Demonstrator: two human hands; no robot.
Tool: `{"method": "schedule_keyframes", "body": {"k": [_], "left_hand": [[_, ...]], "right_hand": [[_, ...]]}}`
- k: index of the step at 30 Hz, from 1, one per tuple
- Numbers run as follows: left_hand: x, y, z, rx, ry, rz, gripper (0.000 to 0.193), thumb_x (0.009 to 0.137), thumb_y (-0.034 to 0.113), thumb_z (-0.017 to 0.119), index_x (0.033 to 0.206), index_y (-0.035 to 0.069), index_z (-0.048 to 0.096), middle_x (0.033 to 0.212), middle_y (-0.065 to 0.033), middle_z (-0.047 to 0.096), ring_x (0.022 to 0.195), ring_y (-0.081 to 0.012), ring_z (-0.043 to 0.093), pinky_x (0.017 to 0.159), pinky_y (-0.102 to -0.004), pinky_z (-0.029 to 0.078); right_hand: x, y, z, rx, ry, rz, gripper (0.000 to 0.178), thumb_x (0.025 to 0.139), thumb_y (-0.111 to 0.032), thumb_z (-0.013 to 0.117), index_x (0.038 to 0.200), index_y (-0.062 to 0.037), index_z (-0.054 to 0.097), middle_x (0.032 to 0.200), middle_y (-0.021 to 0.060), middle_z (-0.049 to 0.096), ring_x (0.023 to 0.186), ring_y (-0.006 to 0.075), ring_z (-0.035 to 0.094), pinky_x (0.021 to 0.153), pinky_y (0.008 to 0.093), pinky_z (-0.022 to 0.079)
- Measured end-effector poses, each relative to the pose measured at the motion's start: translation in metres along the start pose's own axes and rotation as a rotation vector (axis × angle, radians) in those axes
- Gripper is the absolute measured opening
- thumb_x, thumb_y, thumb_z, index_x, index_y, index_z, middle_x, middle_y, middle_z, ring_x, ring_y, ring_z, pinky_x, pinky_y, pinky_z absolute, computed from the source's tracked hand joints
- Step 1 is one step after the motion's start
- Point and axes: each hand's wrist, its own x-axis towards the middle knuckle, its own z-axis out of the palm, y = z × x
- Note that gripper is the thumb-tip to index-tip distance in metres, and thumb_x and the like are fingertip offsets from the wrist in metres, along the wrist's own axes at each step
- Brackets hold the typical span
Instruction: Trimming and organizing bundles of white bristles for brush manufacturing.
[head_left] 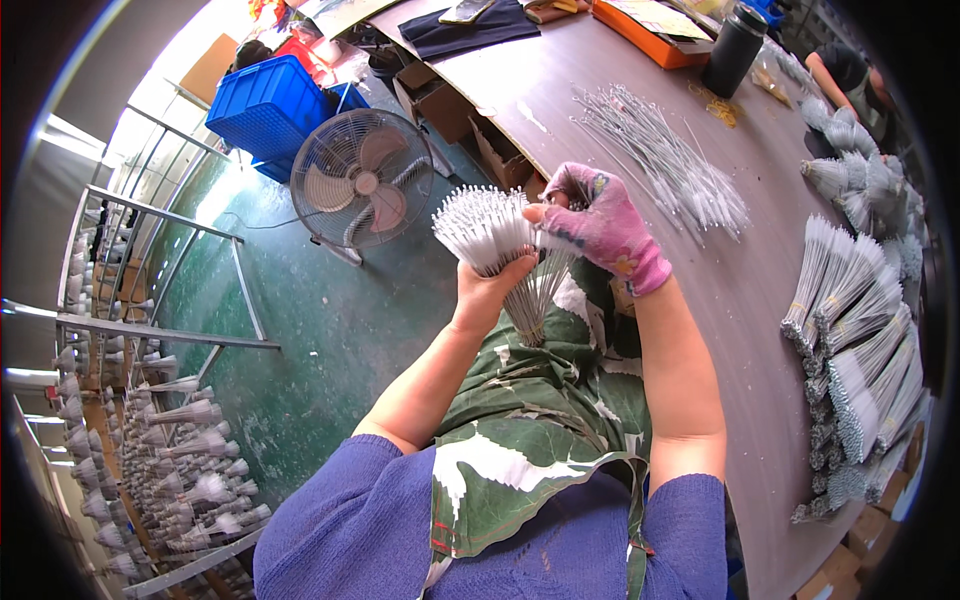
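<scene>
My bare left hand (pixel 487 287) is wrapped round a thick bundle of thin wire brushes (pixel 483 228) with white bristles. The bristle ends fan out at the top, and the wire stems taper down to my lap, where a band seems to gather them. My right hand (pixel 612 222), in a pink patterned glove with a bare thumb tip, is closed at the right side of the bristles. Its fingers are bent toward the thumb; what they pinch is hidden. To its right, a loose spread of similar brushes (pixel 665 165) lies on the table.
The table (pixel 730 330) curves along my right side. Tied brush bundles (pixel 855 330) are piled at its right edge. Farther back are a black bottle (pixel 735 50) and an orange box (pixel 640 38). A floor fan (pixel 367 183), blue crates (pixel 268 105) and metal racks (pixel 165 333) stand left.
</scene>
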Motion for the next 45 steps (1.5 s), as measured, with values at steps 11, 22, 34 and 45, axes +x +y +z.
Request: {"method": "schedule_keyframes", "body": {"k": [11,22,34,45], "left_hand": [[0.001,-0.005,-0.003,-0.031,-0.041,0.01,0.025,0.076,-0.002,0.07,0.1,0.002,0.062,0.09,-0.0028,0.064,0.085,-0.0114,0.06,0.078,-0.0252,0.047],[0.001,0.003,-0.007,-0.149,-0.102,-0.055,0.025,0.076,-0.003,0.068,0.1,0.001,0.06,0.09,-0.0037,0.064,0.086,-0.016,0.062,0.081,-0.0302,0.049],[0.003,0.002,-0.006,-0.064,-0.105,-0.048,0.02,0.076,-0.001,0.07,0.095,0.002,0.062,0.088,-0.0031,0.065,0.084,-0.0125,0.062,0.078,-0.0265,0.048],[0.001,0.005,0.0,-0.025,-0.048,-0.05,0.021,0.075,0.0,0.072,0.095,0.002,0.063,0.086,-0.0017,0.065,0.081,-0.0103,0.062,0.075,-0.0253,0.048]], "right_hand": [[-0.007,-0.002,-0.012,0.154,-0.109,-0.117,0.032,0.076,0.004,0.052,0.106,-0.0024,0.06,0.096,0.0017,0.059,0.086,0.0073,0.055,0.076,0.0224,0.047],[-0.012,-0.008,-0.006,-0.019,0.064,0.054,0.017,0.078,-0.01,0.071,0.084,-0.0011,0.057,0.072,-0.0019,0.054,0.066,0.0049,0.052,0.056,0.0218,0.045],[-0.007,0.001,-0.012,0.165,-0.115,-0.095,0.038,0.078,-0.002,0.066,0.116,-0.0037,0.059,0.094,0.0015,0.062,0.083,0.0064,0.056,0.073,0.0216,0.048],[-0.004,0.015,-0.019,0.247,-0.066,0.028,0.019,0.081,-0.006,0.064,0.1,-0.0021,0.061,0.09,0.0021,0.061,0.082,0.009,0.058,0.07,0.0241,0.051]]}}
